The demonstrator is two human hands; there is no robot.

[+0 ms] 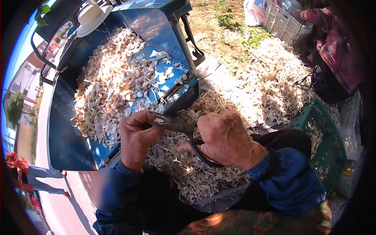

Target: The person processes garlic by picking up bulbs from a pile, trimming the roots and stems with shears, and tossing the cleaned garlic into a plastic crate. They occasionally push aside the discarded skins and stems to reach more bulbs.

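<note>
My right hand (225,137) is wrapped around the handles of dark metal scissors (178,125), whose blades point left. At the blade tips, my left hand (139,135) is closed in a pinch, thumb against fingers. What it pinches, if anything, is hidden behind the fingers and blades. Just beyond my left hand lies a heap of garlic bulbs (113,78) with some stalks, inside a blue metal cart bed (145,23). Below both hands spreads a pile of dry cut stalks and skins (207,172), close to my lap.
A green crate (333,156) with some bits inside stands at my right. Behind it lies another pale heap of stalks (274,78), near a white crate (284,23) and a seated person's patterned sleeve (340,51). A straw hat (93,17) rests on the cart's edge. Another person (31,172) stands on the road.
</note>
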